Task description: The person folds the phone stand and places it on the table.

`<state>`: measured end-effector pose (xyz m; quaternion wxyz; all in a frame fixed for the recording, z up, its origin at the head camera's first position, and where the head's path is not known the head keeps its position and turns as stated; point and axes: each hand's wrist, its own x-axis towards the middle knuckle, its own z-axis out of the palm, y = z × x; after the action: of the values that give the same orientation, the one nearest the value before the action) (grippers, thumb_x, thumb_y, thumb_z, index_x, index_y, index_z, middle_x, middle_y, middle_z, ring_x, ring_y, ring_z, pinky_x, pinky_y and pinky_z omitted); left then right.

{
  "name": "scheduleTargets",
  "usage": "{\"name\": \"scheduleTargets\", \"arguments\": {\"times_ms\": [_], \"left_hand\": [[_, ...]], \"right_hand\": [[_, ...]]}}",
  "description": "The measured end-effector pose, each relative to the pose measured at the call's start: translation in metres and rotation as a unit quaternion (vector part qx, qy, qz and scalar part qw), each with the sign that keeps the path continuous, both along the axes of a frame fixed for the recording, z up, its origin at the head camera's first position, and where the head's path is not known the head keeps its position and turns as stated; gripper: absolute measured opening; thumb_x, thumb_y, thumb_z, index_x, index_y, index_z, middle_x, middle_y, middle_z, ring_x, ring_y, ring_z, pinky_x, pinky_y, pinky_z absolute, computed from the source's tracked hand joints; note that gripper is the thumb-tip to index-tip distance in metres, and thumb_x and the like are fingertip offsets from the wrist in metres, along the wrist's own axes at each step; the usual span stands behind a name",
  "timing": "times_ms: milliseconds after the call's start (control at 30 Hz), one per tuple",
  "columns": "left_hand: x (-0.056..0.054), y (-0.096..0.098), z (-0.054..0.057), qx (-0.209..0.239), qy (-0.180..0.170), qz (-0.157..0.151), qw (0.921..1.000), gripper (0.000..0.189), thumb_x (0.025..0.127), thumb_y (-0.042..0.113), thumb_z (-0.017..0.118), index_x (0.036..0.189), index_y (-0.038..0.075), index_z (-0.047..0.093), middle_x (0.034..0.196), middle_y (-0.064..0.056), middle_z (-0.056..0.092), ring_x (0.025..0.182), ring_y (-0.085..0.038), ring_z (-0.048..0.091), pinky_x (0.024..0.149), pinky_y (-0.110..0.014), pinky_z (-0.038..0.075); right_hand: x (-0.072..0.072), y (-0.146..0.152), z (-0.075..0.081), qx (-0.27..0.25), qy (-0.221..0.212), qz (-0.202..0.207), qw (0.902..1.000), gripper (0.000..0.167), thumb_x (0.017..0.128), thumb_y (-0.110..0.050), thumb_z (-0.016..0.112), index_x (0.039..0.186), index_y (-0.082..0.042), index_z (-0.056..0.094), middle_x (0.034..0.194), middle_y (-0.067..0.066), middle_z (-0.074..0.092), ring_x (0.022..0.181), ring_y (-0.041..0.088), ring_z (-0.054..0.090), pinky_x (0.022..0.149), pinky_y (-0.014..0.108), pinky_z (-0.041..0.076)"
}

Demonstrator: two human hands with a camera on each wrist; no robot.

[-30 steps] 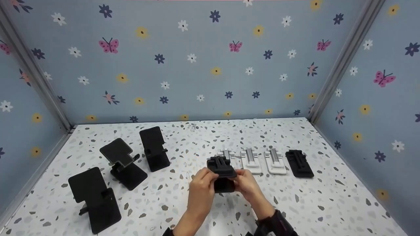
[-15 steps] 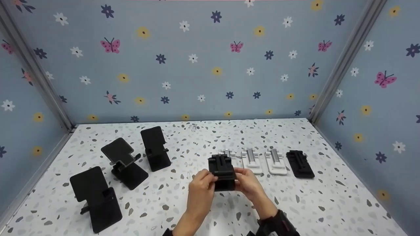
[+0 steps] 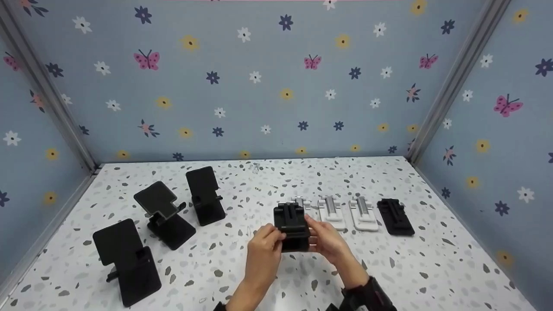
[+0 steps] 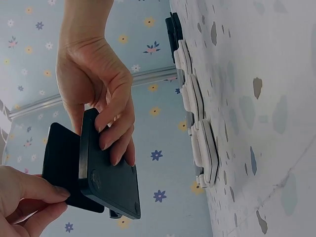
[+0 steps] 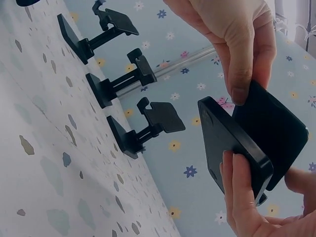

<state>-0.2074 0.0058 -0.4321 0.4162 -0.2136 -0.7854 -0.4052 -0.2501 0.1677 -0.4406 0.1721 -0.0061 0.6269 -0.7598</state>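
Observation:
A black folding phone stand [image 3: 292, 222] is held off the table between both hands, partly folded. My left hand [image 3: 262, 255] pinches the edge of one plate between thumb and fingers; the right wrist view shows that plate [image 5: 271, 133] angled away from the thicker base [image 5: 229, 143]. My right hand [image 3: 330, 244] grips the stand from the right. In the left wrist view its fingers [image 4: 116, 131] lie across the base's underside, which has round pads. Part of the hinge between the plates is hidden.
Three unfolded black phone stands [image 3: 129, 263] stand on the speckled table [image 3: 242, 280] at left. At right, behind the hands, lie folded white stands [image 3: 363, 216] in a row and a folded black one [image 3: 395, 217]. Patterned panels [image 3: 268, 86] enclose the table's back and sides.
The held stand has tipped slightly, so its folded top shows more and the gap between its plates looks narrower. My right hand's fingers have shifted up along its side.

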Motion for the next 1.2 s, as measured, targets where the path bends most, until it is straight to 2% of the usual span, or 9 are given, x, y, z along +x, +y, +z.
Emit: {"name": "scheduleTargets", "arguments": {"times_ms": [133, 233, 400, 500, 667, 767, 867, 1000, 1200], "left_hand": [[0.001, 0.000, -0.001, -0.010, -0.011, 0.000, 0.9999, 0.022, 0.060, -0.018, 0.067, 0.064, 0.003, 0.060, 0.069, 0.000, 0.052, 0.065, -0.013, 0.053, 0.060, -0.022, 0.050], [0.001, -0.001, -0.001, -0.018, -0.043, -0.009, 0.9989, 0.022, 0.062, -0.017, 0.067, 0.067, 0.004, 0.061, 0.071, 0.001, 0.052, 0.067, -0.013, 0.053, 0.061, -0.024, 0.049], [0.000, -0.006, 0.003, 0.020, -0.122, -0.070, 0.9898, 0.023, 0.065, -0.002, 0.075, 0.083, 0.006, 0.063, 0.084, 0.002, 0.055, 0.079, -0.014, 0.055, 0.071, -0.029, 0.049], [0.000, -0.006, 0.005, 0.055, -0.150, -0.098, 0.9824, 0.037, 0.067, 0.016, 0.077, 0.098, 0.005, 0.061, 0.096, 0.001, 0.054, 0.092, -0.015, 0.054, 0.081, -0.033, 0.046], [0.001, -0.005, 0.005, 0.089, -0.200, -0.076, 0.9727, 0.051, 0.079, 0.033, 0.065, 0.117, 0.002, 0.051, 0.114, -0.006, 0.049, 0.106, -0.020, 0.048, 0.087, -0.037, 0.043], [0.001, -0.006, 0.004, 0.106, -0.257, -0.067, 0.9584, 0.055, 0.086, 0.036, 0.055, 0.126, 0.000, 0.042, 0.124, -0.012, 0.045, 0.107, -0.026, 0.047, 0.084, -0.038, 0.045], [0.001, -0.007, 0.002, 0.110, -0.315, -0.082, 0.9391, 0.060, 0.090, 0.038, 0.047, 0.131, -0.004, 0.035, 0.125, -0.019, 0.044, 0.103, -0.028, 0.050, 0.080, -0.036, 0.048], [0.000, -0.008, 0.003, 0.124, -0.370, -0.121, 0.9127, 0.063, 0.091, 0.040, 0.045, 0.127, -0.011, 0.036, 0.109, -0.020, 0.055, 0.088, -0.024, 0.058, 0.071, -0.030, 0.051], [-0.002, -0.010, 0.005, 0.217, -0.409, -0.202, 0.8631, 0.063, 0.089, 0.032, 0.053, 0.124, -0.018, 0.035, 0.092, -0.017, 0.059, 0.078, -0.023, 0.061, 0.064, -0.030, 0.053]], "right_hand": [[0.000, 0.000, 0.000, 0.011, 0.008, 0.004, 0.9999, 0.047, 0.090, -0.033, 0.050, 0.109, 0.010, 0.048, 0.083, 0.009, 0.065, 0.074, 0.020, 0.064, 0.067, 0.033, 0.053], [-0.001, 0.001, 0.000, 0.014, 0.010, -0.001, 0.9998, 0.047, 0.090, -0.030, 0.050, 0.113, 0.012, 0.046, 0.084, 0.008, 0.065, 0.074, 0.020, 0.064, 0.067, 0.035, 0.053], [-0.001, 0.003, 0.001, 0.010, 0.015, -0.013, 0.9998, 0.051, 0.089, -0.029, 0.052, 0.115, 0.014, 0.043, 0.085, 0.009, 0.065, 0.076, 0.020, 0.064, 0.069, 0.036, 0.053], [0.000, 0.003, 0.003, 0.005, 0.020, -0.019, 0.9996, 0.051, 0.089, -0.028, 0.052, 0.115, 0.015, 0.042, 0.086, 0.010, 0.065, 0.076, 0.020, 0.063, 0.069, 0.036, 0.053], [0.002, 0.002, 0.008, -0.009, 0.023, -0.025, 0.9994, 0.046, 0.089, -0.025, 0.051, 0.112, 0.014, 0.044, 0.082, 0.009, 0.065, 0.073, 0.019, 0.063, 0.067, 0.035, 0.053], [0.004, 0.001, 0.011, -0.018, 0.021, -0.033, 0.9991, 0.040, 0.089, -0.023, 0.052, 0.108, 0.012, 0.046, 0.079, 0.008, 0.064, 0.071, 0.018, 0.063, 0.065, 0.034, 0.053], [0.005, 0.001, 0.014, -0.022, 0.024, -0.038, 0.9987, 0.037, 0.088, -0.022, 0.052, 0.105, 0.010, 0.048, 0.077, 0.008, 0.064, 0.069, 0.017, 0.063, 0.064, 0.032, 0.053], [0.006, 0.001, 0.016, -0.022, 0.030, -0.037, 0.9986, 0.037, 0.088, -0.021, 0.053, 0.106, 0.010, 0.048, 0.078, 0.008, 0.064, 0.069, 0.017, 0.063, 0.063, 0.031, 0.053], [0.006, 0.001, 0.015, -0.021, 0.036, -0.032, 0.9986, 0.036, 0.089, -0.021, 0.052, 0.108, 0.009, 0.049, 0.079, 0.007, 0.064, 0.071, 0.017, 0.063, 0.064, 0.031, 0.053]]}}
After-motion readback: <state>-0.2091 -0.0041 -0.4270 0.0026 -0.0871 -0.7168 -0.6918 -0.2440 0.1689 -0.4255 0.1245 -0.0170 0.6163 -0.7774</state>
